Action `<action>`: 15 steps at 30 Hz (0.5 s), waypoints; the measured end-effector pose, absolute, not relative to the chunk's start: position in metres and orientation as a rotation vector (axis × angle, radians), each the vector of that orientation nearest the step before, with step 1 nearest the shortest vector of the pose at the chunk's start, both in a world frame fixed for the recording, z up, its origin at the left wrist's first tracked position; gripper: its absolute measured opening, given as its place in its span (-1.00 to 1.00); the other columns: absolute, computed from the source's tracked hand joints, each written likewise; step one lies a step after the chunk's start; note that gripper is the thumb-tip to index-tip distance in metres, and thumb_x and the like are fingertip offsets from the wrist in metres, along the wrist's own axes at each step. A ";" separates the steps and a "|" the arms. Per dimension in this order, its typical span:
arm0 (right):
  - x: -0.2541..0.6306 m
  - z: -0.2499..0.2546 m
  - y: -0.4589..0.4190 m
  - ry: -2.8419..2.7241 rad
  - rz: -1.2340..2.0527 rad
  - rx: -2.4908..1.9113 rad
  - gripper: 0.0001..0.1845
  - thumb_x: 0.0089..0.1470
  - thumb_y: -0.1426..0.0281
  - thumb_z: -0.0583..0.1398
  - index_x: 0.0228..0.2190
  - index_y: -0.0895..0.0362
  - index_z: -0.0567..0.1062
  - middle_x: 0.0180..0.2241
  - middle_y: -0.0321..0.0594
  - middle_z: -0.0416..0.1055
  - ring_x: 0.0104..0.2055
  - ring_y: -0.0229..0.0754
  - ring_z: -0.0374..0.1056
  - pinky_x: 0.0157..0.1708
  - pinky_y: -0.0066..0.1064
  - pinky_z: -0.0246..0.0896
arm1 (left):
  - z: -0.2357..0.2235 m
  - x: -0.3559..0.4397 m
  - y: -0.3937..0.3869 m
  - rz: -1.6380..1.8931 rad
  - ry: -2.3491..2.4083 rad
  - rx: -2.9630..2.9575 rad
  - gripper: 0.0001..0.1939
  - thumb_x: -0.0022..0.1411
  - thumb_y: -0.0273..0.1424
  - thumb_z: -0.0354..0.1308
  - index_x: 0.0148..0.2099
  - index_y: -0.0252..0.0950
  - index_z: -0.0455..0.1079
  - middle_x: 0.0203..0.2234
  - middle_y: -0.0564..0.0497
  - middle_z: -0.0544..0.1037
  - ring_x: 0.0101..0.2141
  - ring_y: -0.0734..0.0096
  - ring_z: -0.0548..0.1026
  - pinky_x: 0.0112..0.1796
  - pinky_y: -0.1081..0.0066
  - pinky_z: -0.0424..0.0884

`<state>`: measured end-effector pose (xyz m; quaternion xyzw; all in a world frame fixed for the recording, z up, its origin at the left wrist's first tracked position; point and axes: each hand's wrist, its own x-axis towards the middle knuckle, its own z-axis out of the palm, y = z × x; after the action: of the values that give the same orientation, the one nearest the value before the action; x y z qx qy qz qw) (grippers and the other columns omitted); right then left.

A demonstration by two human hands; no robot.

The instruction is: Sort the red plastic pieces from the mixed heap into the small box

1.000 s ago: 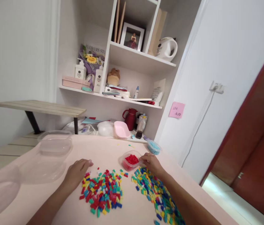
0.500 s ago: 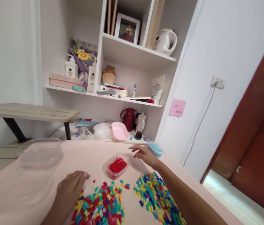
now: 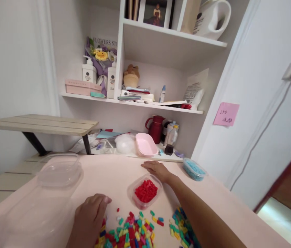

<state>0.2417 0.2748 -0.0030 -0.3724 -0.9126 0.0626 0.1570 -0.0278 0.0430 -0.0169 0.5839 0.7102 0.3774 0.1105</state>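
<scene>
My right hand (image 3: pixel 157 171) lies palm down on the pink table behind a clear tub (image 3: pixel 130 195) of red bricks (image 3: pixel 146 191). Its fingers stretch to the left; what is under them is hidden. My left hand (image 3: pixel 90 210) rests on the table at the left edge of a mixed heap of small toy bricks (image 3: pixel 132 232), fingers loosely bent and nothing visible in them. A second heap of bricks (image 3: pixel 179 227), mostly green, blue and yellow, is partly covered by my right forearm. One red brick (image 3: pixel 118 209) lies apart near my left hand.
A tub of light blue bricks (image 3: pixel 194 169) stands at the table's right edge. Clear empty containers (image 3: pixel 57 174) sit on the left. Behind the table are a pink tray (image 3: pixel 146 144), a red jug (image 3: pixel 156 129) and a bottle of dark liquid (image 3: pixel 171 140). A wooden step shelf (image 3: pixel 39 124) stands left.
My right hand has come down flat, and the small green and yellow pieces near its fingertips no longer show. My left hand stays beside the heap. The camera view has shifted.
</scene>
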 end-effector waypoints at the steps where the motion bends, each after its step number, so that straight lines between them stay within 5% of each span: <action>1: 0.247 -0.004 0.274 -2.593 0.184 -1.062 -0.59 0.27 0.32 -0.01 0.08 -0.06 0.43 0.13 -0.21 0.36 0.17 -0.04 0.22 0.15 -0.09 0.12 | -0.015 -0.028 0.043 1.093 2.089 1.713 -0.57 0.25 -0.16 -0.19 -0.28 -0.07 0.53 -0.21 0.05 0.62 -0.06 0.18 0.49 0.00 0.14 0.30; 5: 0.278 -0.003 0.259 -2.553 0.203 -1.059 -0.60 0.26 0.37 -0.03 0.01 0.13 0.47 0.04 -0.04 0.43 0.08 -0.04 0.32 0.12 -0.13 0.18 | -0.002 -0.027 0.041 1.036 2.075 1.733 -0.57 0.22 -0.17 -0.18 -0.30 -0.09 0.54 -0.22 0.04 0.64 -0.08 0.17 0.51 0.00 0.14 0.32; 11: 0.324 0.016 0.207 -2.593 0.482 -1.068 -0.67 0.15 0.36 0.10 -0.09 0.10 0.54 0.01 -0.10 0.45 0.09 -0.06 0.33 0.13 -0.20 0.20 | 0.006 -0.028 0.041 1.044 2.065 1.757 -0.58 0.22 -0.19 -0.16 -0.29 -0.10 0.55 -0.20 0.04 0.65 -0.05 0.19 0.51 0.03 0.18 0.33; 15: 0.342 0.035 0.175 -2.456 0.741 -1.122 -0.69 0.18 0.37 0.05 -0.19 0.09 0.57 -0.17 -0.17 0.54 -0.15 -0.14 0.47 -0.11 -0.30 0.36 | 0.009 -0.031 0.041 1.132 2.054 1.646 -0.54 0.23 -0.16 -0.19 -0.27 -0.15 0.54 -0.18 0.00 0.65 -0.04 0.17 0.52 0.05 0.19 0.35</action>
<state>0.3418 0.1750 0.0354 -0.3950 -0.8643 0.2607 0.1701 -0.0306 0.0412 0.0095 0.5689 0.7101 0.3913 0.1376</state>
